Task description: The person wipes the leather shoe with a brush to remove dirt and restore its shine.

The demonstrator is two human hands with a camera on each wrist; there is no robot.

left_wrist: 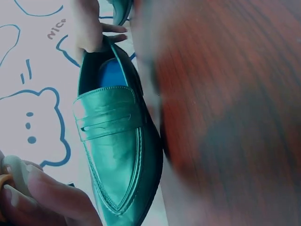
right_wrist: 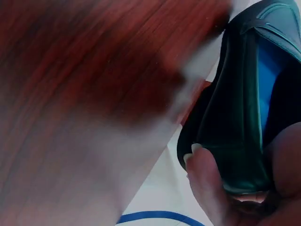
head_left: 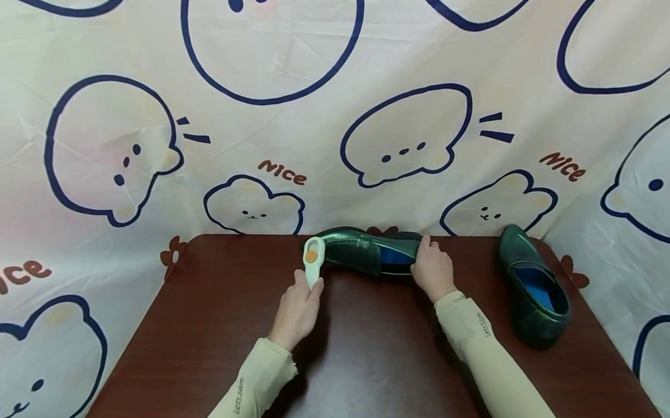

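Observation:
A dark green penny loafer (head_left: 350,249) with a blue insole is held sideways at the table's far edge, toe to the left. My right hand (head_left: 433,269) grips it by the heel; in the right wrist view fingers (right_wrist: 204,172) lie against the heel's outside. My left hand (head_left: 297,307) holds a pale green handheld tool (head_left: 313,273) by its handle. The tool has a rounded head with an orange disc, and its exact kind is unclear. Its head is beside the loafer's toe; whether they touch I cannot tell. In the left wrist view the loafer (left_wrist: 113,155) shows from above.
A second green loafer (head_left: 538,293) stands on the right of the brown table (head_left: 206,339), toe toward the back. Behind the table and along its sides hangs a pale cloth (head_left: 303,129) printed with cartoon outlines.

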